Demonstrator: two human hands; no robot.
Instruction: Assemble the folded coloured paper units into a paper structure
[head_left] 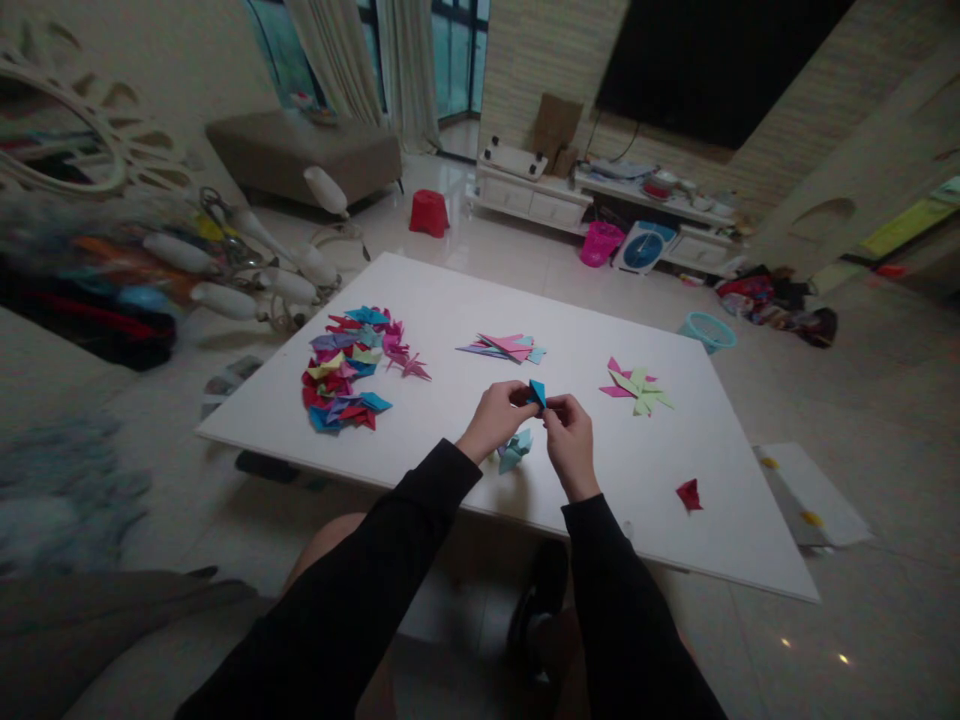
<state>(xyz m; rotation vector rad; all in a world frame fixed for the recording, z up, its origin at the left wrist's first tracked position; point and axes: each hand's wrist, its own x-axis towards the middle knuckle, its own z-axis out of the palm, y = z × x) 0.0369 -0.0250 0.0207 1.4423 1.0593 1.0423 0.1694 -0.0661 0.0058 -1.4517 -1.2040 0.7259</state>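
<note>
A small blue folded paper piece [537,392] is pinched between both hands above the near middle of the white table [420,470]. My left hand [496,418] grips it from the left, fingers closed. From the right, my right hand [570,440] holds its lower edge, also closed. Just below the hands, a light teal folded paper piece [514,452] lies on the table, with a bit of another piece beside it. A pile of many-coloured folded papers [341,370] is on the left, and a pink paper crane [409,365] rests at its right edge.
Flat folded strips [506,347] lie beyond my hands. Pink and green folded papers [637,387] are to the right, and a red folded piece [689,494] sits near the right edge. On the floor stand a red stool [429,213] and a blue basket [709,331].
</note>
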